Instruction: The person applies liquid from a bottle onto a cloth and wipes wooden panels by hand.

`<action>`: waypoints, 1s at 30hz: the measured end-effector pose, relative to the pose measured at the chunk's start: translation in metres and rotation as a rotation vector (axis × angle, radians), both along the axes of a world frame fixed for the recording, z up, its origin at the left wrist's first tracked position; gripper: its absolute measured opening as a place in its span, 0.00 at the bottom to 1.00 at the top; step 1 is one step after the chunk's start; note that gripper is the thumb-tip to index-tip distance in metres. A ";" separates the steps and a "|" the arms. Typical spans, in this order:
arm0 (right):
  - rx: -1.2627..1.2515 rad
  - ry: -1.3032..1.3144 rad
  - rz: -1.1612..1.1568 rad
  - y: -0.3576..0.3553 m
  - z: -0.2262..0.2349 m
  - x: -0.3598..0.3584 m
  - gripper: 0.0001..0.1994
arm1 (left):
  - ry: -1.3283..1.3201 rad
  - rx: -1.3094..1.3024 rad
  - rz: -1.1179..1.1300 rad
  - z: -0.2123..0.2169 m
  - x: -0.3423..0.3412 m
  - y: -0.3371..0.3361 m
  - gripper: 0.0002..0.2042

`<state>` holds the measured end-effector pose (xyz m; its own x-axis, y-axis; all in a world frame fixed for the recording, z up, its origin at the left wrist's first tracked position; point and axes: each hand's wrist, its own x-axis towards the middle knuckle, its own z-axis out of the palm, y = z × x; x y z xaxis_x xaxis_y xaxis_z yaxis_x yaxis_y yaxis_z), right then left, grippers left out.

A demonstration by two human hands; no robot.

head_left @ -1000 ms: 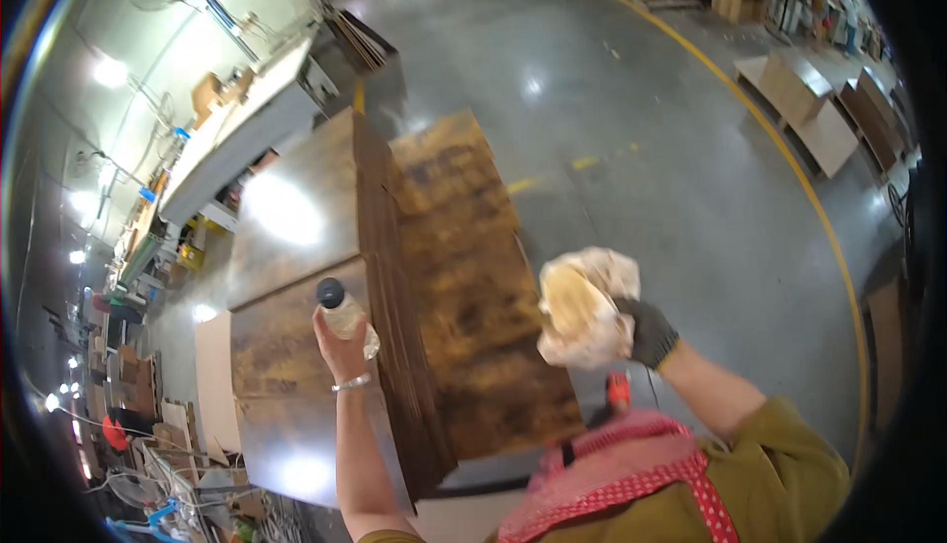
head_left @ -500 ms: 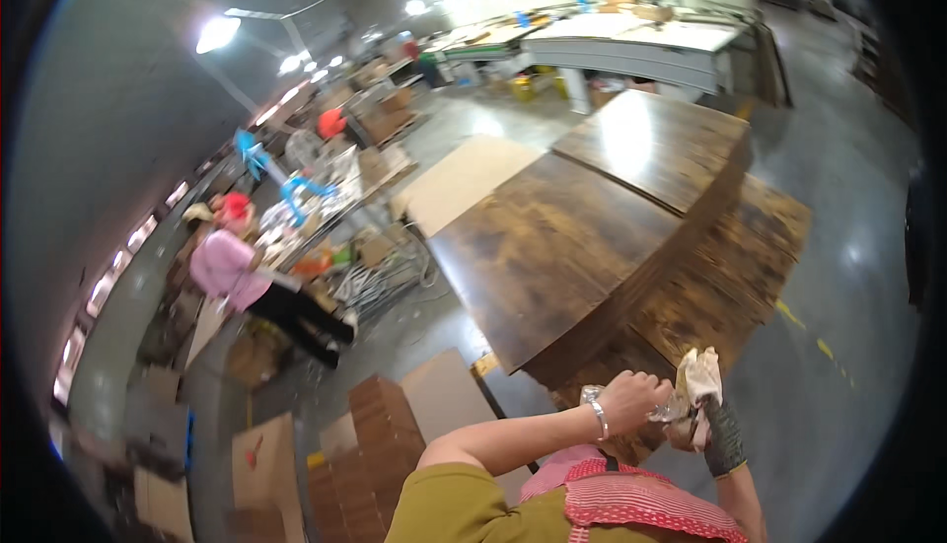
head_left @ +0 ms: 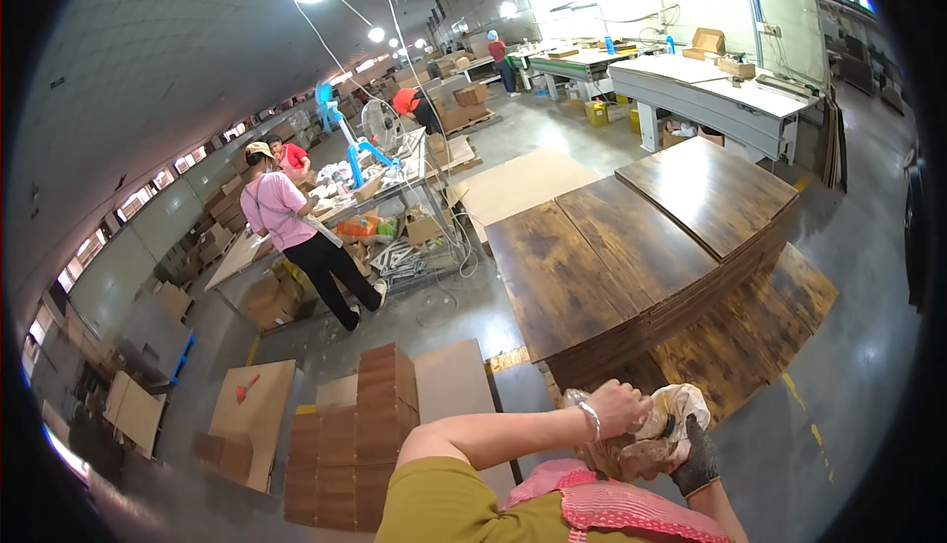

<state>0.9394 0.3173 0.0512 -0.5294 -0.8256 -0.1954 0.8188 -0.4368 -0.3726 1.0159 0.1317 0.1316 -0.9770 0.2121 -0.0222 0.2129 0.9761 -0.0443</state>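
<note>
My left hand [head_left: 621, 408], bare with a silver bracelet at the wrist, has its fingers curled in at the edge of a crumpled whitish and brownish bundle [head_left: 651, 446]. Part of this bundle looks like thin see-through plastic, part like cloth; its exact kind cannot be told. My right hand [head_left: 696, 456] wears a dark grey glove and grips the bundle from the other side. Both hands are in front of my pink checked apron [head_left: 631, 508]. Just beyond them rises a stack of brown wood-patterned boards [head_left: 612, 237].
Lower wood-patterned boards [head_left: 760, 321] lie beside the tall stack. Left of me are brown stacked panels [head_left: 345, 454] and a flat cardboard sheet [head_left: 261, 415] with a red tool [head_left: 247, 387]. A co-worker in pink [head_left: 281, 213] stands at a cluttered table. A long workbench [head_left: 710, 89] stands behind.
The view has turned left, bringing more of the hall and co-workers into sight. The bundle has spread out between my hands, and my right hand has shifted slightly lower and left.
</note>
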 end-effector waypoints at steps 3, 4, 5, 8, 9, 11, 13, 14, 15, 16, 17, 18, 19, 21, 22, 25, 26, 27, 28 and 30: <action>0.044 -0.121 0.085 0.013 0.007 0.000 0.22 | 0.042 -0.035 0.042 0.010 0.005 -0.004 0.15; 0.087 -0.142 0.067 0.015 0.008 0.003 0.22 | 0.056 -0.050 0.009 0.019 0.005 -0.002 0.14; 0.100 -0.169 0.043 0.015 0.007 0.004 0.22 | 0.081 -0.055 -0.003 0.019 0.004 -0.001 0.13; 0.095 0.287 0.033 0.007 0.013 0.000 0.23 | 0.049 -0.065 0.001 0.018 -0.005 0.003 0.11; 0.112 0.667 0.011 -0.003 0.024 -0.005 0.22 | 0.023 -0.076 0.035 0.021 -0.004 0.001 0.11; 0.117 0.619 0.095 -0.011 -0.025 -0.019 0.21 | 0.014 -0.059 0.057 0.035 0.000 -0.004 0.10; -0.019 0.286 0.184 -0.009 -0.028 -0.015 0.21 | 0.062 -0.114 0.075 0.038 0.007 -0.011 0.13; 0.013 0.104 0.099 -0.010 -0.020 -0.009 0.21 | 0.062 -0.086 0.054 0.040 0.006 -0.014 0.14; 0.028 -0.069 0.019 -0.006 -0.016 -0.006 0.21 | 0.069 -0.068 0.046 0.041 0.006 -0.015 0.16; -0.144 -0.240 0.120 0.003 -0.041 -0.006 0.20 | 0.050 -0.047 0.001 0.040 0.002 -0.013 0.16; -0.330 -0.404 0.239 0.002 -0.047 -0.007 0.20 | -0.029 -0.015 0.014 0.038 0.001 -0.014 0.19; -0.067 -0.174 0.085 0.012 -0.049 0.000 0.20 | -0.106 0.014 0.030 0.032 -0.001 -0.012 0.23; -0.068 -0.190 0.067 0.014 -0.055 0.004 0.20 | -0.123 0.014 0.013 0.022 0.000 -0.010 0.23; -0.101 -0.142 -0.001 0.009 -0.064 0.019 0.21 | -0.138 0.124 -0.012 0.000 0.011 -0.009 0.26; -0.068 -0.279 0.025 0.015 -0.033 0.024 0.22 | -0.212 0.205 0.038 -0.012 0.019 -0.012 0.26; -0.088 -0.461 0.017 0.027 -0.034 0.040 0.23 | -0.332 0.499 0.146 -0.043 0.031 -0.016 0.28; -0.011 -0.487 -0.025 0.026 -0.038 0.043 0.25 | -0.365 0.572 0.196 -0.049 0.032 -0.018 0.29; -0.020 -0.503 -0.032 0.022 -0.040 0.044 0.25 | -0.381 0.563 0.194 -0.052 0.030 -0.024 0.29; -0.034 -0.481 -0.055 0.021 -0.036 0.043 0.25 | -0.339 0.667 0.236 -0.057 0.028 -0.030 0.30; -0.041 -0.459 -0.072 0.014 -0.045 0.040 0.25 | -0.248 0.894 0.365 -0.060 0.022 -0.045 0.29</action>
<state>0.9790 0.3313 0.0065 -0.4524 -0.8015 -0.3910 0.8619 -0.5056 0.0394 1.0380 0.0864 0.0719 -0.9750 -0.0618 -0.2132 -0.2031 0.6361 0.7444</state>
